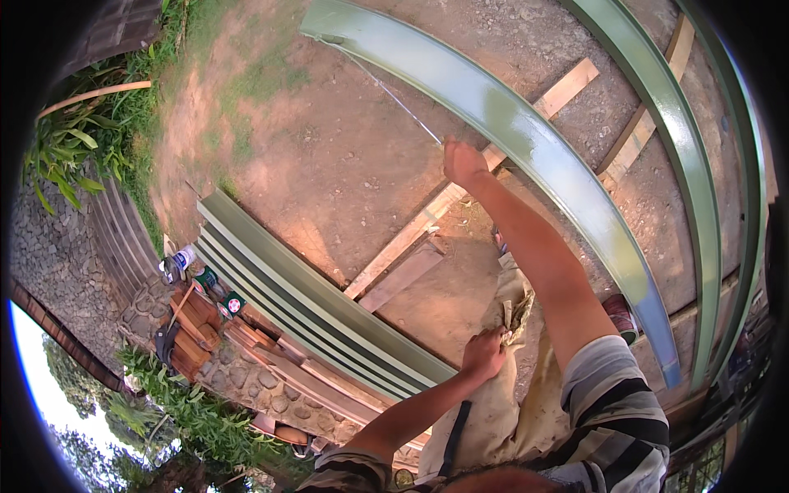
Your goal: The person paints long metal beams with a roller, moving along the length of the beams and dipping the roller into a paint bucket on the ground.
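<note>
My right hand is closed round the near end of a thin, pale rod-like tool. The tool slants away to the far left, where its small head meets the near edge of a long green metal beam; the head's kind is too small to tell. The beam's wet-looking surface reflects the sky and rests across wooden battens. Lower down, my left hand is closed at the edge of crumpled khaki cloth by my trouser leg.
More green beams lie to the right, across battens. Several green channels are stacked at left, beside paint cans and a stone wall. A wooden batten crosses the dirt ground. A reddish can stands near my right sleeve.
</note>
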Action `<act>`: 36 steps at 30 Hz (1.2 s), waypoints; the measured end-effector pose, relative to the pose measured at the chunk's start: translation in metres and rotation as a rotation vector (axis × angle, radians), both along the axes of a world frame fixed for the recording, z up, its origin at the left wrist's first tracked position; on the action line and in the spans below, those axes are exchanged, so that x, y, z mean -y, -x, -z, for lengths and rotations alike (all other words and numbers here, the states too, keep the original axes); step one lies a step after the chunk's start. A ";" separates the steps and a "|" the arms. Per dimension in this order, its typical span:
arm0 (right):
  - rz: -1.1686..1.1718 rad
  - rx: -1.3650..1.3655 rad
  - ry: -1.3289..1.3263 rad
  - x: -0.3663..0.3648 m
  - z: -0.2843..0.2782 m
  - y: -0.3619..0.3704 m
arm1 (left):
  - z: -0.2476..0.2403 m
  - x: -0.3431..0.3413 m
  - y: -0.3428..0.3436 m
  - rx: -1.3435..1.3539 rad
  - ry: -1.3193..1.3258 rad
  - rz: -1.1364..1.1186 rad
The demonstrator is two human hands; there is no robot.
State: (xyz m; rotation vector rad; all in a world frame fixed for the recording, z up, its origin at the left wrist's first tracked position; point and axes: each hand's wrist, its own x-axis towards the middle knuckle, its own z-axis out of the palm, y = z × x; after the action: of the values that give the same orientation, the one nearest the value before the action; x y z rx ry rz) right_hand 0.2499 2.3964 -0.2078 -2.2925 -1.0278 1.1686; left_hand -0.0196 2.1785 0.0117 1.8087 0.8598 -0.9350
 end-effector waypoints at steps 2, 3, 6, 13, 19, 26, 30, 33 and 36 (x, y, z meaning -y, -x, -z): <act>-0.007 -0.061 0.115 0.024 -0.002 0.007 | 0.000 -0.005 -0.003 -0.019 -0.018 0.013; -0.015 -0.090 0.176 0.050 -0.001 0.014 | 0.001 -0.002 -0.005 -0.028 -0.025 0.014; 0.012 -0.006 0.174 0.195 0.007 0.043 | 0.001 -0.001 -0.007 -0.007 -0.040 0.026; 0.109 -0.074 0.289 0.477 -0.085 0.036 | -0.002 0.005 -0.011 -0.013 -0.018 0.105; 0.207 0.169 0.123 0.530 -0.156 -0.008 | -0.005 0.008 -0.027 -0.093 -0.053 0.133; 0.008 0.518 0.206 0.696 -0.204 -0.038 | -0.081 -0.079 -0.085 -0.009 -0.184 0.128; 0.023 0.050 0.710 0.592 -0.235 -0.086 | -0.066 -0.083 -0.077 0.085 -0.244 -0.067; -0.013 -0.018 0.630 0.511 -0.191 -0.091 | -0.024 -0.067 -0.080 0.171 -0.252 0.154; -0.073 0.034 0.451 0.393 -0.151 -0.103 | -0.018 -0.070 -0.104 0.137 -0.187 0.306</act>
State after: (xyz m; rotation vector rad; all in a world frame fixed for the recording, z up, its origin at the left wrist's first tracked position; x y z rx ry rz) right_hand 0.3531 2.0031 -0.0570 -2.6374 -0.9404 1.5248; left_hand 0.0847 2.2485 0.0292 2.1822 0.6104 -0.9299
